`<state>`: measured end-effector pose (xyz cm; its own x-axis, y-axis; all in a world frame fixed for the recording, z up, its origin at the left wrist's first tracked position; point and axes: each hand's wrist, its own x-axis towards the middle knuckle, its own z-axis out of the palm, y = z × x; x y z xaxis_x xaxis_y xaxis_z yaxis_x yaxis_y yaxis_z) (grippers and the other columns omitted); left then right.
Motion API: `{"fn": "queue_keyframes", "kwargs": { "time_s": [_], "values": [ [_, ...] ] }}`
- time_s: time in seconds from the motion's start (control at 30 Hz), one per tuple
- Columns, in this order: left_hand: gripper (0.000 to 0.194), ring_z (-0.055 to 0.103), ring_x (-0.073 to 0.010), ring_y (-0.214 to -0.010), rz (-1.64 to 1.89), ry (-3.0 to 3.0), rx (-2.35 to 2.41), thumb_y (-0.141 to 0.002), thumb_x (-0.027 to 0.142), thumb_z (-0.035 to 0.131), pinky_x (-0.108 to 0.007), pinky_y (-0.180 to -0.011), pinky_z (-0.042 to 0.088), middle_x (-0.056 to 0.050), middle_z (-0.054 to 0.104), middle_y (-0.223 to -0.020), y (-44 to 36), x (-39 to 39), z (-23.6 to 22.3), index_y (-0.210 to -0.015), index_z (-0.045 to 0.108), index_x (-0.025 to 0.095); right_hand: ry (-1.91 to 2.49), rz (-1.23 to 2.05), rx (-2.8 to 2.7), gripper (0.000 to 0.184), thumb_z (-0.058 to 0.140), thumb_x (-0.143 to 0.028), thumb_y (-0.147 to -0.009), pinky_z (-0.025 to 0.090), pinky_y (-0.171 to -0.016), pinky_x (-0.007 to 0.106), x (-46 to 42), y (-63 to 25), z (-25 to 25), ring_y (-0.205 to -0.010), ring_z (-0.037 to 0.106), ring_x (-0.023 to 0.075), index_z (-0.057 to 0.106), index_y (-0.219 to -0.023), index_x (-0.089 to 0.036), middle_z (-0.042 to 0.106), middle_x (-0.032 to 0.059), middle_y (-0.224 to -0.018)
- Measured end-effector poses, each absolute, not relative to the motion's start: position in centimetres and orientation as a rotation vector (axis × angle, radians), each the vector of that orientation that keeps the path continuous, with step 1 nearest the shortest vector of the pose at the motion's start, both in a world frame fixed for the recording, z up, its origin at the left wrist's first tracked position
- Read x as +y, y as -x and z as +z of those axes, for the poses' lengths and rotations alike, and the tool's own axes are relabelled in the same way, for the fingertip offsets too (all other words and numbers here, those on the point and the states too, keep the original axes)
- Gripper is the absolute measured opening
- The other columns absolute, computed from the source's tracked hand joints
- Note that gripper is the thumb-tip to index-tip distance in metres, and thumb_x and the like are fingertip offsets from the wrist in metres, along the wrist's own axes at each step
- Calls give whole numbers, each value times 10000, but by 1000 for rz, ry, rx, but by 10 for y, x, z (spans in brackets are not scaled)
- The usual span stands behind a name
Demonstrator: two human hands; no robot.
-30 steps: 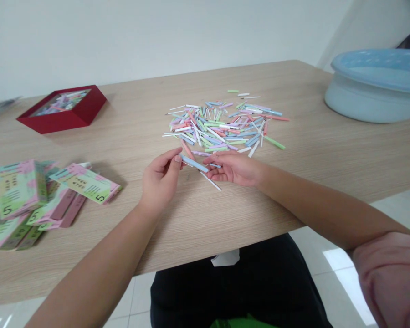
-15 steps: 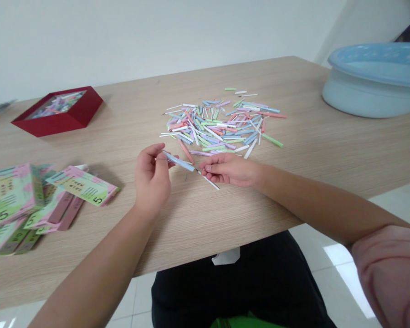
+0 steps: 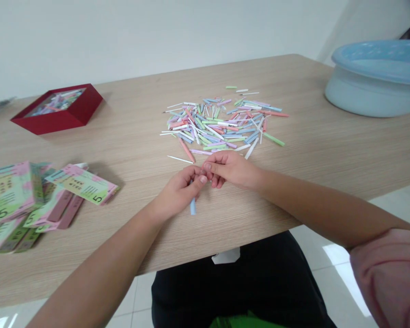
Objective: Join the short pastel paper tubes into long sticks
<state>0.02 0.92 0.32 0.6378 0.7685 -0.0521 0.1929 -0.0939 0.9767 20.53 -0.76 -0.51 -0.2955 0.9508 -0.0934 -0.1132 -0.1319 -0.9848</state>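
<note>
My left hand is closed around a light blue pen barrel, whose lower end sticks out beneath the fingers and points toward me. Its fingertips meet those of my right hand, which is pinched closed. What the right fingers hold is small and mostly hidden. Just beyond the hands spreads a pile of pastel pen parts: blue, green, purple, coral and white tubes with thin white refills among them. A single thin white refill and a coral tube lie at the pile's near side.
A red box with more pen parts stands at the far left. Several green and pink printed cartons are heaped at the near left. At the right sits a large light blue basin. The table's front edge runs close below my hands.
My left hand has moved right and turned, bringing the blue barrel from pointing right to pointing down toward me. The fingertips of both hands now meet. The refill near my right fingers is now hidden.
</note>
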Motion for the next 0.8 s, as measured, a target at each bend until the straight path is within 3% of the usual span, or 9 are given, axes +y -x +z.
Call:
{"fn": "queue_keyframes", "kwargs": {
  "time_s": [0.23, 0.33, 0.43, 0.6, 0.8],
  "values": [
    [341, 439, -112, -483, 617, -1627, 866, -944, 536, 663, -235, -467, 341, 35, 538, -571, 2, 13, -2, -882, 660, 200, 1014, 1544, -1375, 241, 744, -405, -936, 537, -453, 172, -8, -207, -2, -501, 654, 87, 694, -868, -179, 674, -28, -681],
    [293, 448, -115, -469, 667, -1557, 913, -944, 496, 644, -233, -458, 338, 39, 541, -564, 2, 13, -3, -885, 652, 209, 1021, 1545, -1371, 239, 656, -447, -1000, 505, -422, 175, -10, -207, -2, -471, 628, 93, 651, -1013, -208, 668, -43, -653],
    [252, 451, -113, -459, 727, -1523, 936, -937, 457, 629, -226, -449, 331, 44, 530, -559, 2, 14, -2, -887, 650, 211, 1030, 1496, -1332, 241, 518, -478, -1070, 403, -355, 179, -13, -207, -2, -385, 512, 90, 570, -1102, -245, 585, -82, -573],
    [234, 451, -112, -458, 692, -1541, 947, -928, 440, 631, -222, -452, 332, 48, 534, -549, 2, 12, 1, -875, 646, 213, 1008, 1532, -1173, 287, 447, -463, -1093, 209, -367, 182, -14, -205, 1, -386, 251, 68, 447, -891, -258, 347, -111, -564],
    [239, 439, -114, -462, 657, -1555, 945, -926, 441, 627, -227, -459, 337, 48, 535, -547, 1, 9, 4, -851, 631, 215, 962, 1544, -1266, 207, 531, -357, -1056, 273, -453, 189, -14, -206, 1, -496, 344, 94, 429, -902, -265, 401, -90, -622]
  ]
}}
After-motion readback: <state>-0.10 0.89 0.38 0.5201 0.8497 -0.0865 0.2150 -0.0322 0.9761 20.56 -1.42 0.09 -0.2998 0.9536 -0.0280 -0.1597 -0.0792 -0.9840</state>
